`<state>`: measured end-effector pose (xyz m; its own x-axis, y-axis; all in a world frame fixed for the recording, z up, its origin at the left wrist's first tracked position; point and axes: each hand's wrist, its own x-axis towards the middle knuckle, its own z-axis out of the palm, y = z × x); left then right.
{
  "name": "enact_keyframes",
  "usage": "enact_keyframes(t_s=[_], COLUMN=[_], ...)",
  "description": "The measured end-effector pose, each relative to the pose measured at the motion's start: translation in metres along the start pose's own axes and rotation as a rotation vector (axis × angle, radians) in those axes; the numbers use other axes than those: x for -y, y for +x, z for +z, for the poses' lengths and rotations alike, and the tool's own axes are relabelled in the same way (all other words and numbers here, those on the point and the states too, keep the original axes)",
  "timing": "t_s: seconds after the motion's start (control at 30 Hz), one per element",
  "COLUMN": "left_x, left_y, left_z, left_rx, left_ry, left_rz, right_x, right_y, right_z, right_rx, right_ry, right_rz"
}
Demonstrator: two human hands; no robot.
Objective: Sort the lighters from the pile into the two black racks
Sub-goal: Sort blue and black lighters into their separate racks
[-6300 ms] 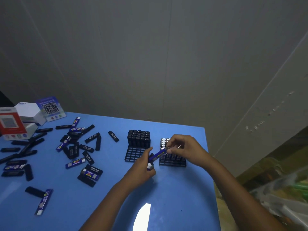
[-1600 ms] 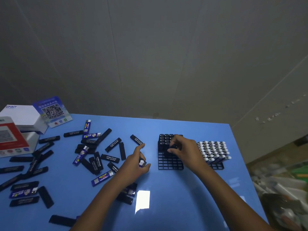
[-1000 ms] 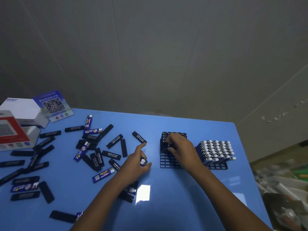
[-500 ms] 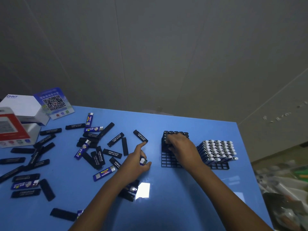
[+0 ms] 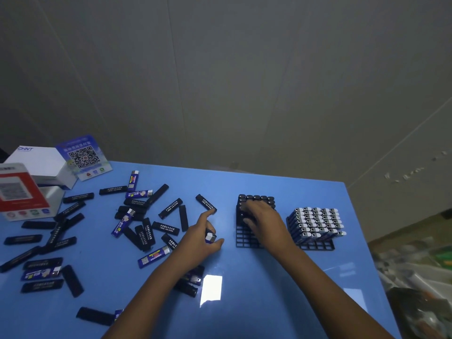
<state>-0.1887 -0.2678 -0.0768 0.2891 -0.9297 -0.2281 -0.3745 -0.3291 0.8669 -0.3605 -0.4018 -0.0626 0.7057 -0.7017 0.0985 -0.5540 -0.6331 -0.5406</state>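
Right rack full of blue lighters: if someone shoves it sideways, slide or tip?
Probably slides: the right rack has a wide, flat base on the smooth, glossy blue table. The blue lighters already lean together toward the right, so a sharp shove might tilt them further. Packed full, it is likely heavy for its size.

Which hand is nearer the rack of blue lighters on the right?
Right. The right hand rests on the black-lighter rack beside the blue-lighter rack; the left hand is farther off, holding a lighter.
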Motion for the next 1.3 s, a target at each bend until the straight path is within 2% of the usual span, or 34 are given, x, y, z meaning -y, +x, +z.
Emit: enact_keyframes(t_s=[0.1,0.2,0.3,0.57,0.87,1.13,1.3], left_x=[-0.005,-0.012,-0.019,-0.031,-0.044,-0.064,-0.08], left_y=[-0.001,0.0,0.0,-0.005,-0.014,-0.02,-0.022], left_z=[0.002,0.007,0.012,0.021,0.031,0.056,0.089], left_rx=[-0.006,-0.007,0.01,0.094,0.102,0.071,0.009], left_ry=[-0.023,-0.031,-0.036,-0.019,-0.021,0.02,0.032], left_rz=[0.005,0.027,0.051,0.078,0.103,0.118,0.101], right_x=[0.008,0.025,0.037,0.045,0.035,-0.001,-0.044], right_y=[-0.009,-0.018,-0.025,-0.037,-0.048,-0.068,-0.089], right_z=[-0.007,-0.019,-0.025,-0.027,-0.043,-0.09,-0.12], right_rx=[-0.021,0.092,0.176,0.182,0.257,0.11,0.082], right_ry=[0.223,0.522,0.667,0.685,0.673,0.689,0.687], right_rz=[0.071,0.193,0.183,0.161,0.15,0.131,0.142])
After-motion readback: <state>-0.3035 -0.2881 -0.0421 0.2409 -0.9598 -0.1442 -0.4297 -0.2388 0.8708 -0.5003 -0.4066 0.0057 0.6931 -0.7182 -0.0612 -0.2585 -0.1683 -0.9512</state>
